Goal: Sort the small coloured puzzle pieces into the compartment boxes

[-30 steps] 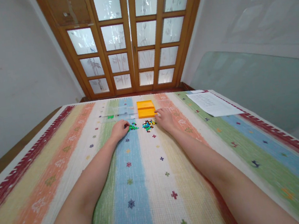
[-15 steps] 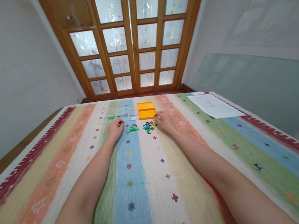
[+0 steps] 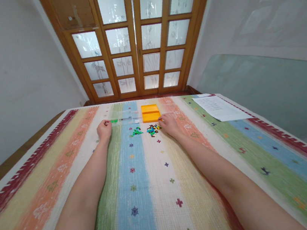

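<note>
My left hand (image 3: 104, 130) is closed at the left end of a clear compartment box (image 3: 126, 121); what its fingers hold, if anything, is too small to make out. Green pieces (image 3: 114, 121) lie in the box's left part. My right hand (image 3: 168, 123) has its fingers drawn together by the lower right corner of an orange tray (image 3: 151, 112); anything between them is hidden. Just left of that hand is a pile of small mixed-colour pieces (image 3: 153, 130). A smaller pile of mostly green pieces (image 3: 136, 131) lies left of it.
A printed white sheet (image 3: 218, 109) lies on the right side of the table. The striped tablecloth (image 3: 139, 216) covers the table. Beyond its far edge stand wood-framed glass doors (image 3: 136, 41), and a pale green panel (image 3: 266, 87) leans at the right wall.
My left hand has moved left, from beside the green pile to the left end of the clear box. My right hand has hardly moved.
</note>
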`<move>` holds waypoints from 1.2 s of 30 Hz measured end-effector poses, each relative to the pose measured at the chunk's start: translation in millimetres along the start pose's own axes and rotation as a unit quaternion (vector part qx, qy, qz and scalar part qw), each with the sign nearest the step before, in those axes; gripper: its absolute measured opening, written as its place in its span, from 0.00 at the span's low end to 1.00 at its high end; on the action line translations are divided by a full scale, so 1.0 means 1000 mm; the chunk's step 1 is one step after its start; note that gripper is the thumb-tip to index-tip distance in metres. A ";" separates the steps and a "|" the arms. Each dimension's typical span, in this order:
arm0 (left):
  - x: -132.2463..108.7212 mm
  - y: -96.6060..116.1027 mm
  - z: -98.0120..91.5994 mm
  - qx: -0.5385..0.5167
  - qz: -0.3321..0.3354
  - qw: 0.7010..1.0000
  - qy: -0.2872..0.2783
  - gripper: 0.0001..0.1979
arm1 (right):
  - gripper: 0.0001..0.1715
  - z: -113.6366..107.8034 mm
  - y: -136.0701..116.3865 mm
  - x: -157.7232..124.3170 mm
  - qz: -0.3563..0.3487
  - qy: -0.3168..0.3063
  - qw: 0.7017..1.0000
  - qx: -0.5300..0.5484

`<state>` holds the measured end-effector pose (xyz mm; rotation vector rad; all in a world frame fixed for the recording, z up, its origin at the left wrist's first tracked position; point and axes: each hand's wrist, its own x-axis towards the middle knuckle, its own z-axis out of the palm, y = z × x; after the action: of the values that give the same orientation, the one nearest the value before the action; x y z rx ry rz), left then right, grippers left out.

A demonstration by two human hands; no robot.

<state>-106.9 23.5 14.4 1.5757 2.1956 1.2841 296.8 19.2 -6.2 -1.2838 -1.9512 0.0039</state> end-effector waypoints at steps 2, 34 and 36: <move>0.004 -0.005 -0.001 0.000 -0.010 1.000 0.006 0.16 | 0.10 0.000 0.000 0.000 0.000 -0.006 1.000 -0.004; -0.030 0.046 0.018 0.018 0.315 0.925 -0.213 0.11 | 0.10 0.001 0.003 0.001 -0.008 -0.036 0.999 0.003; -0.037 0.053 0.019 0.001 0.356 0.897 -0.262 0.10 | 0.10 0.001 0.002 0.001 -0.012 -0.036 0.999 0.004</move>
<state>-42.8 7.0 27.1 2.4867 1.3259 0.8010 298.0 20.9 -7.2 -1.2713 -2.0252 0.0454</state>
